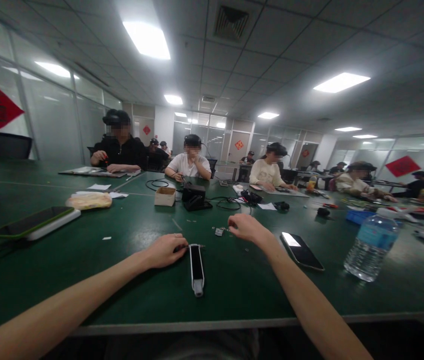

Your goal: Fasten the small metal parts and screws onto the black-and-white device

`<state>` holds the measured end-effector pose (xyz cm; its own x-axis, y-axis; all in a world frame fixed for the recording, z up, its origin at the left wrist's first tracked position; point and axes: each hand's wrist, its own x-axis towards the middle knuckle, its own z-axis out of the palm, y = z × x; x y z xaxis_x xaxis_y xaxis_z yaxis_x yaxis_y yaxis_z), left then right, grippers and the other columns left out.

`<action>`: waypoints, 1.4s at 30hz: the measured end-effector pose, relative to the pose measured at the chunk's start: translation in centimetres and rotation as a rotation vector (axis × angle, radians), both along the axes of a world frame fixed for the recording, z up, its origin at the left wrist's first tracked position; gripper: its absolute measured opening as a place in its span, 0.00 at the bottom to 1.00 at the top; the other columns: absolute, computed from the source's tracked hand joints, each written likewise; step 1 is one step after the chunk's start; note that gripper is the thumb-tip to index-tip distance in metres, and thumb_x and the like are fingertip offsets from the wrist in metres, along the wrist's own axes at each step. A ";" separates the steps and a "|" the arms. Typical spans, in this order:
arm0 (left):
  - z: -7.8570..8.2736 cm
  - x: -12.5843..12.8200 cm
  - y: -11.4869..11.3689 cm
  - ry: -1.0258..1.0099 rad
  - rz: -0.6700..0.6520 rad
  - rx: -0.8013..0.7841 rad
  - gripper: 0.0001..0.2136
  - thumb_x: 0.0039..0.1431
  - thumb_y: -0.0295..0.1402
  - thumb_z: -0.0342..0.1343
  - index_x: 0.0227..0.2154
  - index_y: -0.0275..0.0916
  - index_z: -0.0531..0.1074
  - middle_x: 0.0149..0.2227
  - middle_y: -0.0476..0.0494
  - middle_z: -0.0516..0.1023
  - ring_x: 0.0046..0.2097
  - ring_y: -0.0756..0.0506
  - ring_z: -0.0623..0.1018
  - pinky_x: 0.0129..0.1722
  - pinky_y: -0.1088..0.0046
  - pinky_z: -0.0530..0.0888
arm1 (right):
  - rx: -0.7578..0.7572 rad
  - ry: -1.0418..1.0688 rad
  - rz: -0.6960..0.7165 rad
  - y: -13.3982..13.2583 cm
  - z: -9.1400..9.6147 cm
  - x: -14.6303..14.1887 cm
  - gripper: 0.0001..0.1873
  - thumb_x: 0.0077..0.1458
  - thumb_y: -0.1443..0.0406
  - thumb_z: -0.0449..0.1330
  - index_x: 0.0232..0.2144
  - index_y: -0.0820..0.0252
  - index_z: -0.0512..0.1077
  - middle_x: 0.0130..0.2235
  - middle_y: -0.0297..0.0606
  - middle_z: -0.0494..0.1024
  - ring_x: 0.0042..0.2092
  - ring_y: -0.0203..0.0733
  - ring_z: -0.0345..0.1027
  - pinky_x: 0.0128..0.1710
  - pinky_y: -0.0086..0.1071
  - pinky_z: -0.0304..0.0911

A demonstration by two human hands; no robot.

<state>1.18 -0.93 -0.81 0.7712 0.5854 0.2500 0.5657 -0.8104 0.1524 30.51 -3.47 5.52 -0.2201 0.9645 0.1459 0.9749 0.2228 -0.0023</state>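
Note:
My left hand [167,249] rests on the green table with its fingers curled together, at the far end of a slim white device with a black face [196,265]. A thin dark piece shows by the fingertips; what they hold, if anything, is too small to make out. My right hand [248,228] is bent down with thumb and fingers drawn together, just right of a small grey metal part [219,232]. Several tiny bits lie around that part. Whatever sits between the right fingertips is hidden.
A phone [302,251] and a water bottle [371,248] stand to the right. At left lies another phone [33,222] on a white block. Beyond are a small cardboard box [165,196], a black device [193,196] and cables. Several people sit across the table.

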 end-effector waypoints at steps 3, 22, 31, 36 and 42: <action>0.0 0.0 -0.1 0.003 0.010 0.005 0.11 0.63 0.32 0.46 0.38 0.39 0.74 0.37 0.44 0.75 0.36 0.46 0.75 0.35 0.73 0.70 | -0.162 -0.059 -0.225 -0.6 0.5 0.7 0.12 0.54 0.68 0.57 0.40 0.62 0.76 0.45 0.51 0.77 0.46 0.51 0.72 0.41 0.35 0.64; -0.1 0.0 0.0 -0.016 0.001 -0.007 0.11 0.63 0.33 0.46 0.38 0.39 0.74 0.37 0.44 0.75 0.36 0.47 0.74 0.36 0.73 0.70 | -0.490 -0.076 -0.371 -1.1 0.1 -0.3 0.09 0.46 0.73 0.63 0.34 0.68 0.77 0.32 0.46 0.80 0.33 0.43 0.77 0.29 0.29 0.69; 0.5 0.1 -0.4 0.003 0.006 -0.009 0.10 0.63 0.32 0.47 0.38 0.39 0.74 0.37 0.44 0.75 0.37 0.46 0.75 0.36 0.73 0.70 | -0.360 -0.136 -0.310 -1.2 -0.4 -1.4 0.22 0.43 0.73 0.64 0.44 0.65 0.75 0.49 0.54 0.75 0.49 0.53 0.73 0.40 0.33 0.69; 0.3 0.1 -0.3 -0.007 -0.004 -0.005 0.10 0.63 0.31 0.47 0.38 0.38 0.74 0.36 0.44 0.75 0.36 0.47 0.74 0.36 0.73 0.70 | -0.345 -0.150 -0.304 -1.0 -0.8 -1.5 0.24 0.44 0.73 0.63 0.47 0.66 0.74 0.50 0.56 0.74 0.50 0.54 0.72 0.42 0.35 0.69; 0.1 0.0 -0.1 -0.006 0.000 -0.013 0.11 0.63 0.32 0.47 0.39 0.39 0.74 0.37 0.44 0.75 0.36 0.46 0.74 0.36 0.73 0.70 | -0.338 -0.157 -0.297 -0.7 -1.1 -1.2 0.21 0.45 0.73 0.62 0.45 0.66 0.75 0.49 0.55 0.75 0.49 0.52 0.72 0.41 0.34 0.68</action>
